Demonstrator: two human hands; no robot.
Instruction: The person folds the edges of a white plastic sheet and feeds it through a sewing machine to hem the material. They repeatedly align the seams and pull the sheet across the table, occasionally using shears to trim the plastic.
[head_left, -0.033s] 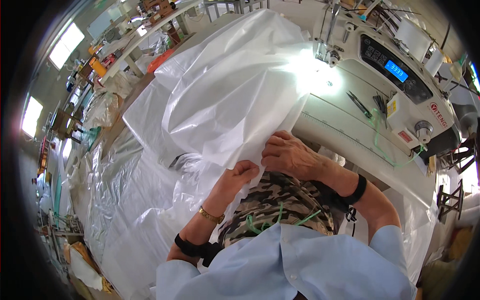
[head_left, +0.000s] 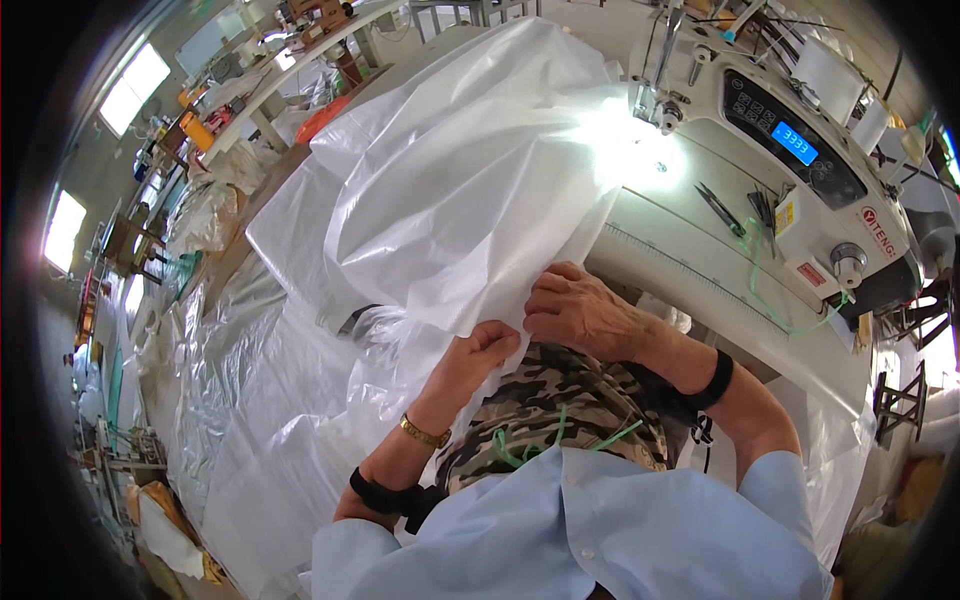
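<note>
A large translucent white plastic sheet (head_left: 430, 200) lies in folds over the sewing table and drapes down in front of me. Both my hands are at its near edge, close together above my lap. My left hand (head_left: 478, 352) pinches the edge between thumb and bent fingers. Just to its right and a little farther away, my right hand (head_left: 585, 312) has its fingers curled on the same edge. The far end of the sheet reaches the brightly lit needle area of a white sewing machine (head_left: 800, 130). Both fingertips are partly hidden.
Thread snips (head_left: 720, 208) and other small dark tools (head_left: 762, 210) lie on the machine bed, beside loose green thread (head_left: 757, 275). White thread cones (head_left: 828, 78) stand behind the machine. More crumpled plastic (head_left: 240, 400) spreads to the left. A cluttered workbench (head_left: 290, 75) stands at the far left.
</note>
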